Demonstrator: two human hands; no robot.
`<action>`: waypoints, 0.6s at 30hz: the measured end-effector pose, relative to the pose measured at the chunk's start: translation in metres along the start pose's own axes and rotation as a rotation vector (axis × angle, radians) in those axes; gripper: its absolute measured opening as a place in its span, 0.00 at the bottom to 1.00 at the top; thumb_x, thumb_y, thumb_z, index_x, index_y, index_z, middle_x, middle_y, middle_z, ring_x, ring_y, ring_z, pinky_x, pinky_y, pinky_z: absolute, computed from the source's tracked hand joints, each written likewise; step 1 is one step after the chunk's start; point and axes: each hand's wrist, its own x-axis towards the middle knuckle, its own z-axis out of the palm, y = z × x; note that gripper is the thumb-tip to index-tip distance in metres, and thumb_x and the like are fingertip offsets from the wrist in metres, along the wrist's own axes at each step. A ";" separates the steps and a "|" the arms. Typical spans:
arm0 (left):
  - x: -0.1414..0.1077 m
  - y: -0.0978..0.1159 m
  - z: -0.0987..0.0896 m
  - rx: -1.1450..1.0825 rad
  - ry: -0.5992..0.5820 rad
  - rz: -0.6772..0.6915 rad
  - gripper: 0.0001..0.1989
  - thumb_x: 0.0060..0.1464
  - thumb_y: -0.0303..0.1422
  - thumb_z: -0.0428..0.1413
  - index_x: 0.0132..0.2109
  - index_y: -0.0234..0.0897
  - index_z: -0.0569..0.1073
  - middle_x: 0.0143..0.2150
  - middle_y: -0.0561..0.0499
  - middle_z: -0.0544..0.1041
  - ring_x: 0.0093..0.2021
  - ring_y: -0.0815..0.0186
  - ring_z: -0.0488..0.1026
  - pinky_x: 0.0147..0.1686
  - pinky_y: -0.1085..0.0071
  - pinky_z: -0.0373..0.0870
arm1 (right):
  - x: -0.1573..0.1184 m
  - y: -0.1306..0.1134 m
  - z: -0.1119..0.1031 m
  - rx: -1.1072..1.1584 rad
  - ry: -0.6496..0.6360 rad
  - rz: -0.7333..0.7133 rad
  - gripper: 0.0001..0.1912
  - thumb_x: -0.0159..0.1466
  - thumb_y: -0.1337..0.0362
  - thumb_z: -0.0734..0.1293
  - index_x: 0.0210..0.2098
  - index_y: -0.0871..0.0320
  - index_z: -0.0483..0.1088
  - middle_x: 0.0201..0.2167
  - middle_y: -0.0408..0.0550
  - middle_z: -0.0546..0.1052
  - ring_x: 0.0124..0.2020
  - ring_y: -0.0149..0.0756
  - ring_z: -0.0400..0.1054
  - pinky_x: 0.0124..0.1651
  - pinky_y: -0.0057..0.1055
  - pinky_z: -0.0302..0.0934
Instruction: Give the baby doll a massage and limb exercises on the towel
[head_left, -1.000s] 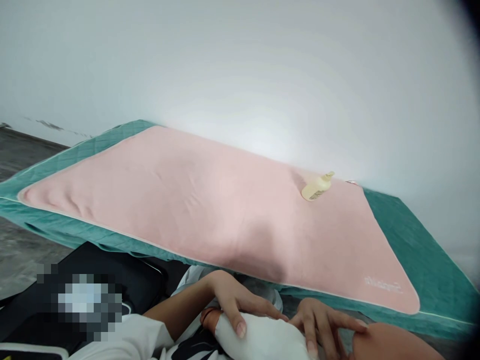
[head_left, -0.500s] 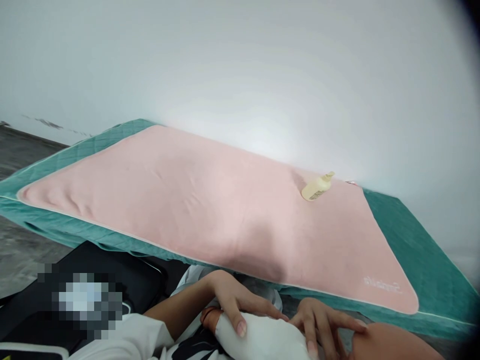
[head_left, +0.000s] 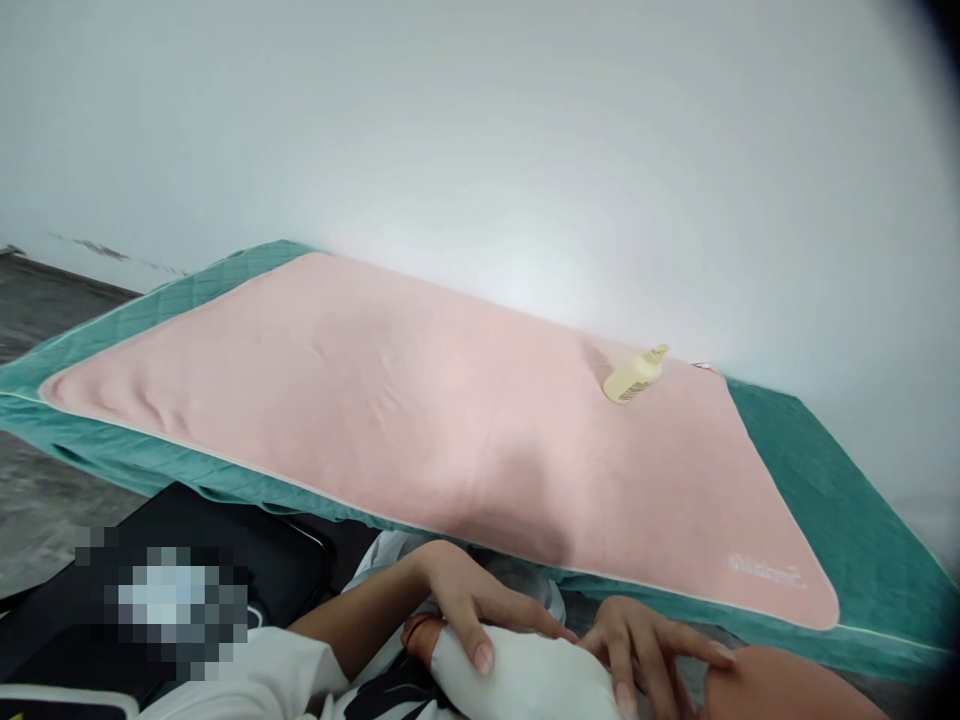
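At the bottom, a smooth white rounded thing lies close to my body; its kind is unclear. My left hand reaches in from the left and grips it, with the thumb on the near side and fingers along the far side. A brown-orange part shows at its left end. My right hand bends its fingers over the white thing's right end. One finger stretches right and touches a brown-orange rounded surface. The undersides and lower parts are cut off by the frame's edge.
A bed with a green quilted cover stands against a white wall. Over it lies a pink mat, with a pale yellow bottle on it. A black chair or bag is at the lower left, partly blurred out.
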 end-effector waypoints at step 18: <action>0.000 0.000 -0.005 0.078 -0.130 0.056 0.56 0.44 0.37 0.63 0.69 0.11 0.40 0.67 0.32 0.53 0.70 0.40 0.46 0.66 0.64 0.44 | -0.018 0.001 -0.005 0.587 0.031 0.116 0.56 0.43 0.40 0.24 0.67 0.33 0.45 0.11 0.24 0.02 0.10 0.37 0.00 0.33 0.58 0.66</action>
